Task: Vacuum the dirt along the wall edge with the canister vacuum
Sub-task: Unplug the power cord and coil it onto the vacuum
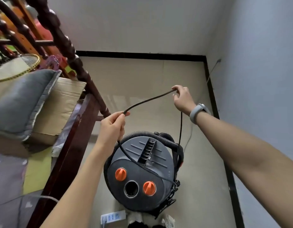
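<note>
Fingers of both the left hand (112, 125) and right hand (182, 97) are pinching a thin black rubbery cord (147, 100) above the round grey canister vacuum (140, 175).

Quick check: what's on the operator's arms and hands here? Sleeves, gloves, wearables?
Both forearms are bare up to the frame edge, with no sleeves in view. No gloves and no rings visible on the left hand or right hand. The right wrist carries a light grey smooth wristband, fitness-tracker style. The left wrist is bare.

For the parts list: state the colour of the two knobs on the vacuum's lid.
Orange, both knobs, against the dark grey lid; seen in the head view.
</note>
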Tool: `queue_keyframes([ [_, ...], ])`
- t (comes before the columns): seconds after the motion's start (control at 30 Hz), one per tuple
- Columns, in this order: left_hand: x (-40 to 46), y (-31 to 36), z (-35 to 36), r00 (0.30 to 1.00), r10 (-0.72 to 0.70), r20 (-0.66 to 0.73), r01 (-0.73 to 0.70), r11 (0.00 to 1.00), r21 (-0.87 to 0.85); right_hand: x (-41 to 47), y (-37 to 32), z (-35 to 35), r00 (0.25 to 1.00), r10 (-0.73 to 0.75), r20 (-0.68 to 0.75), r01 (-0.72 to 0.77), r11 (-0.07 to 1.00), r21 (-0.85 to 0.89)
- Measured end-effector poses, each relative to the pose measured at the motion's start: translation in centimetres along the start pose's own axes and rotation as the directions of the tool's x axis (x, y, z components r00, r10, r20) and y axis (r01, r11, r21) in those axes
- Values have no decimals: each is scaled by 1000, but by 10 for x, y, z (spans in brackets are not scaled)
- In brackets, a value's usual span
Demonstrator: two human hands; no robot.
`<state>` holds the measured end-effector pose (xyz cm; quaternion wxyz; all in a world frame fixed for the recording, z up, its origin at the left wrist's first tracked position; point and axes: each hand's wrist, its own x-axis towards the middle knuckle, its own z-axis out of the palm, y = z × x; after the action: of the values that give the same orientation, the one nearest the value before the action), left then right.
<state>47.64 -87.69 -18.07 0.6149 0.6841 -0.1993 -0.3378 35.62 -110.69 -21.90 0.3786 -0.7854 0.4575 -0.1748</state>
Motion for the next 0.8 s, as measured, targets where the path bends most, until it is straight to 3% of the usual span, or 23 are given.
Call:
queue_keyframes([
  [0.2, 15, -51, -59, 976, -179, -127, 170, 982, -81, -9, 1, 96, 931, 31, 363, 1, 996, -87],
  [0.37, 16, -93, -107, 933, -295, -206, 287, 956, -69, -74, 2, 174, 836, 67, 545, -59, 998, -33],
  [0.53, 15, -132, -147, 889, -372, -266, 362, 928, -86, -163, -6, 224, 684, 43, 728, -36, 999, -26],
  [0.63, 20, -153, -166, 858, -409, -312, 395, 912, -110, -195, -9, 235, 587, 67, 807, 31, 994, -106],
  [0.7, 23, -166, -173, 838, -425, -342, 411, 904, -117, -208, -5, 236, 591, 77, 803, 129, 974, -188],
  [0.8, 31, -182, -177, 808, -451, -379, 418, 892, -169, -213, 8, 227, 679, 81, 729, 208, 932, -298],
])
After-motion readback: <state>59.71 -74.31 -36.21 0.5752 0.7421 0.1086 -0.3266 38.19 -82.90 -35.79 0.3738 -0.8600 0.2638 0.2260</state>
